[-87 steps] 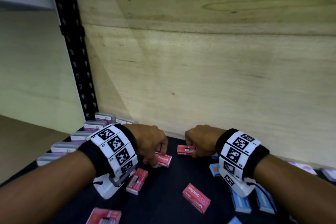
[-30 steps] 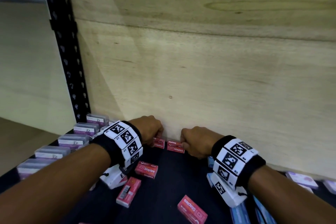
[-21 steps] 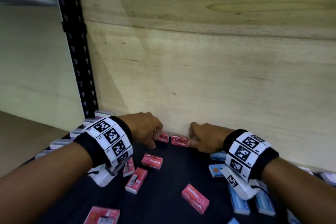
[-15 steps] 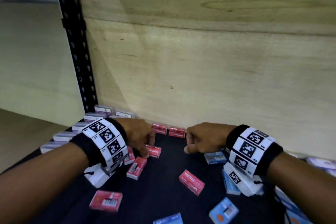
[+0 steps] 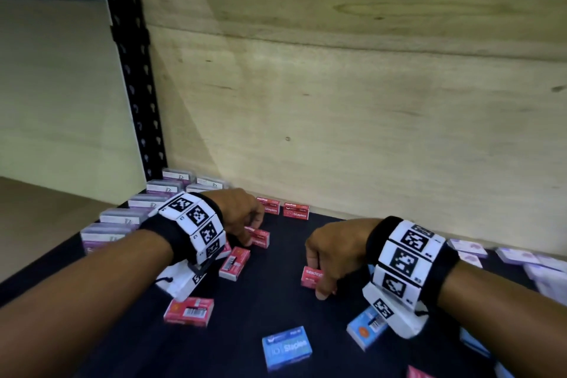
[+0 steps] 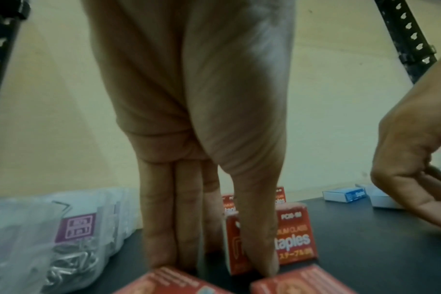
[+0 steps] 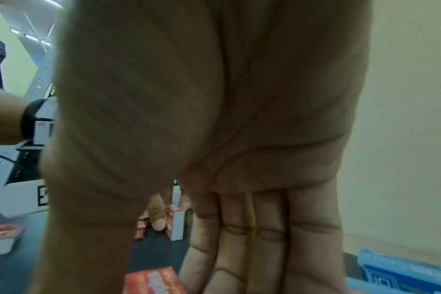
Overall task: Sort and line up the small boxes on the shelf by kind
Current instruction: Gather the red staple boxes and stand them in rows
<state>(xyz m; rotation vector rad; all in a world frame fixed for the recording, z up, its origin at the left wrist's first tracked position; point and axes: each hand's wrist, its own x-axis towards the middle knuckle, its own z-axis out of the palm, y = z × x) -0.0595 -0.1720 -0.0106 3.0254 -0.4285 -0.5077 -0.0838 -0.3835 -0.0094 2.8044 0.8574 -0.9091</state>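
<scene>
Two red staple boxes (image 5: pixel 270 209) (image 5: pixel 296 212) stand side by side against the wooden back wall. My left hand (image 5: pixel 250 238) reaches down just in front of them, thumb and fingers pinching another red box (image 5: pixel 260 237), which stands on edge in the left wrist view (image 6: pixel 293 238). My right hand (image 5: pixel 316 282) is nearer the front, its thumb and fingers closed round a red box (image 5: pixel 311 276), whose top shows below the palm (image 7: pixel 151 280). Loose red boxes (image 5: pixel 234 262) (image 5: pixel 188 311) lie under my left wrist.
A row of clear boxes with purple labels (image 5: pixel 132 218) runs along the shelf's left edge beside the black upright (image 5: pixel 135 86). Blue boxes (image 5: pixel 287 347) (image 5: pixel 366 327) lie at the front. More purple-labelled boxes (image 5: pixel 469 250) sit at the right by the wall.
Both hands have drawn back from the wall, leaving two red boxes standing there. The left hand has taken a red box just in front; the right hand came down on another.
</scene>
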